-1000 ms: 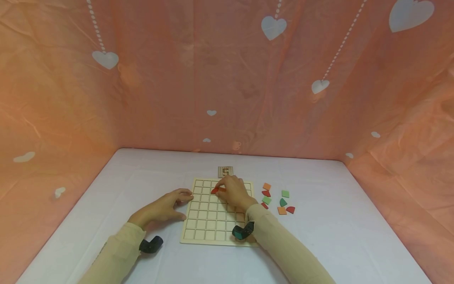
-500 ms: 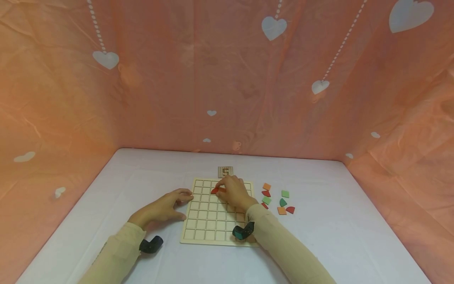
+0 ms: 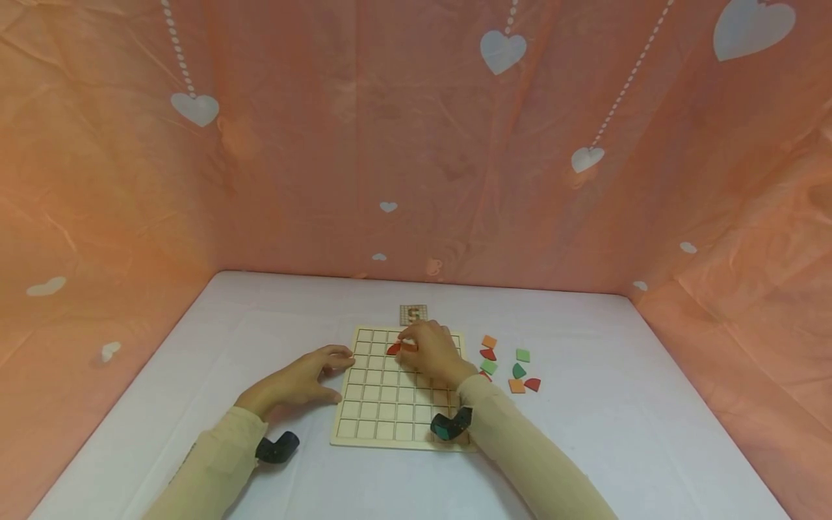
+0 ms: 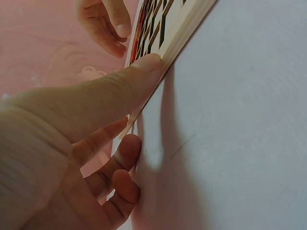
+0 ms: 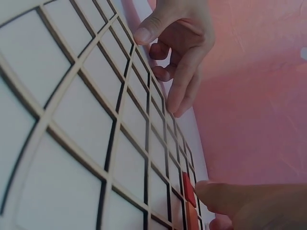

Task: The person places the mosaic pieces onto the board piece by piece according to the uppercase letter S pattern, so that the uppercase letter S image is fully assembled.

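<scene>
A pale wooden grid board (image 3: pixel 367 412) lies flat on the white table. The left hand (image 3: pixel 299 377) rests at its left edge; in the left wrist view the thumb (image 4: pixel 146 64) touches the rim while the other fingers curve loosely beside it. Over the board's far part, the right hand (image 3: pixel 430 350) has its thumb and index finger around an orange tile (image 3: pixel 409 347). Just left of that, a red quarter-round tile (image 3: pixel 393 349) sits in a cell. In the right wrist view the red tile (image 5: pixel 188 189) adjoins the orange tile (image 5: pixel 192 216). The right hand hides several cells.
Right of the board lie loose tiles: orange squares (image 3: pixel 516 386), light green squares (image 3: pixel 523 355), a dark green tile (image 3: pixel 518 370) and red ones (image 3: pixel 532 384). A small pattern card (image 3: pixel 413 313) lies beyond the board. A pink-orange curtain (image 3: pixel 416 144) surrounds the table (image 3: pixel 273 318).
The right hand and forearm have shifted slightly to the right, and the orange tile shows more clearly between its fingers. The left hand stays in place.
</scene>
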Demonstrator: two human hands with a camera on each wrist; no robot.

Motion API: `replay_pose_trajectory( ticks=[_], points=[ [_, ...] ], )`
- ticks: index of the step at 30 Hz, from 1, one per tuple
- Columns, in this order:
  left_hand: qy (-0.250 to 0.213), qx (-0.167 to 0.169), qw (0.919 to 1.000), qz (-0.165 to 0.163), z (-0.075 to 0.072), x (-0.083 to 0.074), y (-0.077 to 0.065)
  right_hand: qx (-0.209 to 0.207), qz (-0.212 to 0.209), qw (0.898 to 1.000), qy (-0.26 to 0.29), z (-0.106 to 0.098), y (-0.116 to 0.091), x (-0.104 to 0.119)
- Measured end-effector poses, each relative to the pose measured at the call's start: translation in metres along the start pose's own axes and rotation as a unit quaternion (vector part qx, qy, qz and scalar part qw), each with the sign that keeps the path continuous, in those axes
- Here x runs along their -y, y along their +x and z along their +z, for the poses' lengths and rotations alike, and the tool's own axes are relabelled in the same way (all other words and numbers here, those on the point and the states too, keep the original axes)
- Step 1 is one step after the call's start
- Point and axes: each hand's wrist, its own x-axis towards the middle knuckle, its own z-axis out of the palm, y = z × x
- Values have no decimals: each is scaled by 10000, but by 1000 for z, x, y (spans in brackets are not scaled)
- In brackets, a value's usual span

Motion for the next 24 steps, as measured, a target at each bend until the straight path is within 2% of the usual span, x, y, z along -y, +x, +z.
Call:
replay_pose_trajectory(
  ticks=[13,24],
  points=[
    [17,-7,10000,-55,0,1,0,-251,-138,9996,79,-10,-11,-3],
    [-16,2,10000,-9,1,0,0,-287,81,9994,-191,-15,-20,-9]
  ],
)
